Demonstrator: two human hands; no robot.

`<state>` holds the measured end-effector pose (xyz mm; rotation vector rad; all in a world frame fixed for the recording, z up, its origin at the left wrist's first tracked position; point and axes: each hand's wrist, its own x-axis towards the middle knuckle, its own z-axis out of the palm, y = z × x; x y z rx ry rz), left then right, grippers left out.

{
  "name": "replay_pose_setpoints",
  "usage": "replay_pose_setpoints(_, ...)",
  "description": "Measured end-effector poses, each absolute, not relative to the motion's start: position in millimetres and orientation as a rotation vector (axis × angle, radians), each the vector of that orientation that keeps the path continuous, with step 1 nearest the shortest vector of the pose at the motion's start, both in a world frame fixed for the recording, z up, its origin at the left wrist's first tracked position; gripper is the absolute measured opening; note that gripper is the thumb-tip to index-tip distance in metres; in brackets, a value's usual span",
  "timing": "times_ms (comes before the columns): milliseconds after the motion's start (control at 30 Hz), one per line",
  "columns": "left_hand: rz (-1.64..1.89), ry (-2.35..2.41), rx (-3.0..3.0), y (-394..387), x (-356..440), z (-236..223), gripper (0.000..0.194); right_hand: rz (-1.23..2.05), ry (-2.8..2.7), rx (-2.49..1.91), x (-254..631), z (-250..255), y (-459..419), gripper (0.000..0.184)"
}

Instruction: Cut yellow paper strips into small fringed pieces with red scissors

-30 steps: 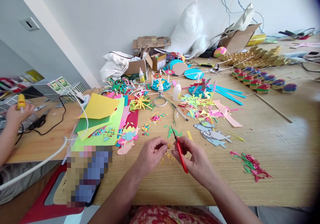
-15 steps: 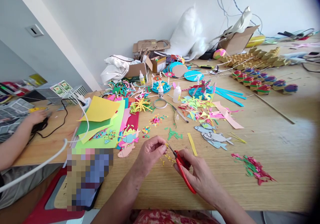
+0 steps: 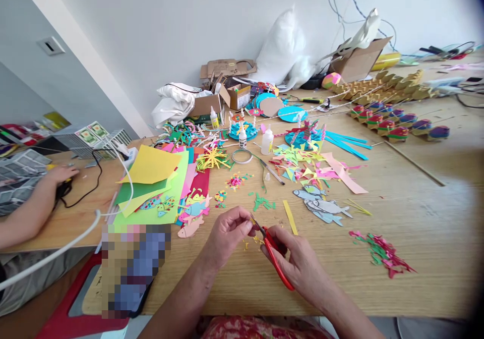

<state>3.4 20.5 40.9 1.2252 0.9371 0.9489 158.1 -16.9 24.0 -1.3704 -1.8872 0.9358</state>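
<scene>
My left hand is closed in a pinch on a small bit of yellow paper, mostly hidden by the fingertips. Red-handled scissors are gripped in my right hand, their blades pointing up and left to the paper at my left fingertips. Below the blades, tiny yellow clippings lie on the wooden table. A yellow paper strip rests just beyond my right hand. Small green clippings lie farther off.
Grey paper fish and a red-green scrap pile lie to the right. Coloured paper sheets are stacked left, near a phone. Glue bottles stand beyond. At far left is another person's hand.
The scissors and my right hand have shifted very slightly, while my left hand keeps its pinch. The other person's hand at far left has moved a little to the right.
</scene>
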Motion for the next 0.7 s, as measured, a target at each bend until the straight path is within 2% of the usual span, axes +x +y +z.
replay_pose_setpoints(700, 0.922, 0.936, 1.223, 20.7, -1.0, 36.2, 0.01, 0.936, -1.906, -1.378, 161.0, 17.6, -18.7, 0.024)
